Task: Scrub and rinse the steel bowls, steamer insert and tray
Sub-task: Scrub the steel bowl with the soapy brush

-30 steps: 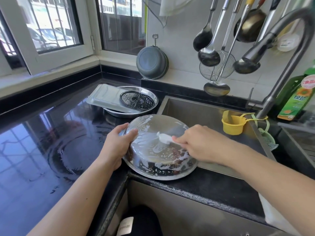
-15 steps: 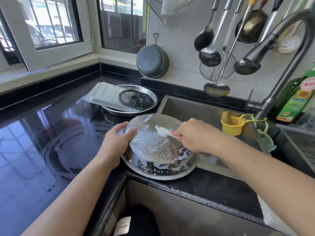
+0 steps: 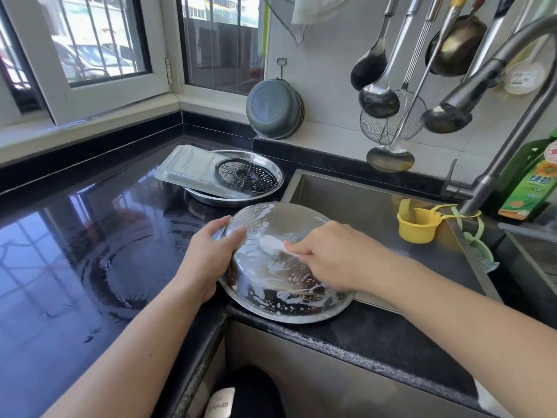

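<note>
A large steel bowl (image 3: 271, 285) lies upside down on the counter edge beside the sink, its outside streaked with soap foam. My left hand (image 3: 208, 257) grips its left rim and wall. My right hand (image 3: 328, 254) pinches a white scrubbing cloth (image 3: 269, 244) against the bowl's bottom. Behind it a second steel bowl (image 3: 271, 191) holds a round perforated steamer insert (image 3: 245, 176), with a rectangular steel tray (image 3: 187, 170) lying upside down across its left rim.
The steel sink (image 3: 361, 203) opens to the right, with a yellow cup (image 3: 417, 224) on its rim and the faucet (image 3: 494, 86) arching above. Ladles and a skimmer (image 3: 388, 122) hang on the wall. A green detergent bottle (image 3: 530, 182) stands at right. The black counter (image 3: 75, 251) is wet.
My right hand slid the white cloth leftward and a little up and back across the bowl's bottom. My left hand kept its grip on the bowl's rim.
</note>
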The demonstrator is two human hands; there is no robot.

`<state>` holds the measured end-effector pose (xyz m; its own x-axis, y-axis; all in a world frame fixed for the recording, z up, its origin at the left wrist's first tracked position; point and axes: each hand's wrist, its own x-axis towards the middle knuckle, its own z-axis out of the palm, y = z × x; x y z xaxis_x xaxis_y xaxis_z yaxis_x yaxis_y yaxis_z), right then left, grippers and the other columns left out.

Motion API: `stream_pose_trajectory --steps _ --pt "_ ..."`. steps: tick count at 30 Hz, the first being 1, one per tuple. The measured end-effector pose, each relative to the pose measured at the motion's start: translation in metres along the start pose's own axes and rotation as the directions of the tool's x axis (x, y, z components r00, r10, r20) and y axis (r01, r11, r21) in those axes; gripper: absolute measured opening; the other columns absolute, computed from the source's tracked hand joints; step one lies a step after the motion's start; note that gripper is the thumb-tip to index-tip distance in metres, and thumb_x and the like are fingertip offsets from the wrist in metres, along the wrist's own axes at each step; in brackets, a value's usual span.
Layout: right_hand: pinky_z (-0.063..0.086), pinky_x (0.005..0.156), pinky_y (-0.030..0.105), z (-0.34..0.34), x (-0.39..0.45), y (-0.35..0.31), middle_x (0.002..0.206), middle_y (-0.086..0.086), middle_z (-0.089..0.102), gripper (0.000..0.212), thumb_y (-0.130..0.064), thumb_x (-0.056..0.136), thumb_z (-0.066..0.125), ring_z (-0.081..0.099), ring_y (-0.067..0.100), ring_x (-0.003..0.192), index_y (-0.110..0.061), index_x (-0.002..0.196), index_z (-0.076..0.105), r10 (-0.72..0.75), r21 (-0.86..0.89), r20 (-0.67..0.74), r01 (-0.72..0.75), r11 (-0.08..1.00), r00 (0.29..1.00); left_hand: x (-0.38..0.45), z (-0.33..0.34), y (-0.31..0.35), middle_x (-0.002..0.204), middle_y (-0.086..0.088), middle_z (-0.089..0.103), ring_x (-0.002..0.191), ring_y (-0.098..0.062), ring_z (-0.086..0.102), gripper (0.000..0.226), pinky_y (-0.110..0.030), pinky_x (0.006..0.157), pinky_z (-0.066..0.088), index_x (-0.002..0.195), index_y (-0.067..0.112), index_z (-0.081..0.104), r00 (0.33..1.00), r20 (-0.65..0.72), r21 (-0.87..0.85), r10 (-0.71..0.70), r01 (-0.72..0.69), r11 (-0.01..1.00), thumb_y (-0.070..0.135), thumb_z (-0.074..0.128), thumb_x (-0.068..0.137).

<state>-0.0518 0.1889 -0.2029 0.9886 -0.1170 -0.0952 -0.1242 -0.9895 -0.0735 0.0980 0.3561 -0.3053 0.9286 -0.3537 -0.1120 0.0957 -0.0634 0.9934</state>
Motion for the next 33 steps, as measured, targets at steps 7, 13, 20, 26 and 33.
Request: stream_pose_trajectory --steps 7,13,20,26,33 --pt "0.032 0.044 0.013 -0.001 0.008 -0.004 0.083 -0.004 0.064 0.036 -0.028 0.107 0.043 0.048 0.008 0.053 -0.038 0.136 0.061 0.013 0.089 0.048 -0.017 0.996 0.999 -0.002 -0.001 0.000 0.125 0.002 0.072 0.110 -0.018 0.072 0.075 -0.046 0.105 0.054 0.140 0.031 0.062 1.000 0.002 0.013 0.002 -0.002 1.000 0.053 0.082 0.071" --pt "0.040 0.053 0.030 -0.008 0.031 0.012 0.097 -0.001 0.059 0.047 -0.015 0.104 0.041 0.054 0.015 0.062 -0.040 0.139 0.058 0.160 0.047 -0.021 -0.159 0.986 0.987 -0.004 0.000 0.004 0.120 0.002 0.074 0.106 -0.017 0.074 0.077 -0.046 0.104 0.055 0.140 0.029 0.062 1.000 0.001 0.009 -0.008 0.008 1.000 0.051 0.079 0.068" --pt "0.039 0.051 0.027 -0.017 0.038 0.019 0.100 -0.001 0.064 0.037 -0.025 0.105 0.043 0.055 0.013 0.060 -0.037 0.134 0.063 0.178 0.010 -0.042 -0.178 0.984 0.983 -0.004 0.000 0.004 0.122 0.004 0.074 0.107 -0.016 0.074 0.079 -0.045 0.104 0.054 0.137 0.033 0.064 1.000 0.002 0.008 -0.024 0.024 1.000 0.057 0.081 0.063" --pt "0.037 0.045 0.019 -0.010 0.037 0.002 0.108 -0.017 0.063 0.038 -0.023 0.105 0.047 0.046 0.006 0.045 -0.041 0.135 0.061 0.025 0.066 0.045 -0.028 0.997 0.999 -0.004 0.001 0.003 0.121 0.003 0.074 0.105 -0.016 0.074 0.065 -0.045 0.102 0.056 0.138 0.030 0.063 1.000 0.008 0.000 -0.019 0.019 1.000 0.045 0.083 0.078" --pt "0.047 0.048 0.023 -0.011 0.057 0.004 0.119 -0.006 0.069 0.038 -0.019 0.104 0.045 0.052 0.009 0.051 -0.033 0.134 0.065 0.044 0.036 0.044 -0.046 0.998 0.998 -0.006 0.001 0.004 0.121 0.002 0.075 0.104 -0.016 0.075 0.076 -0.046 0.102 0.056 0.138 0.031 0.063 1.000 0.006 -0.003 -0.016 0.016 1.000 0.051 0.080 0.067"
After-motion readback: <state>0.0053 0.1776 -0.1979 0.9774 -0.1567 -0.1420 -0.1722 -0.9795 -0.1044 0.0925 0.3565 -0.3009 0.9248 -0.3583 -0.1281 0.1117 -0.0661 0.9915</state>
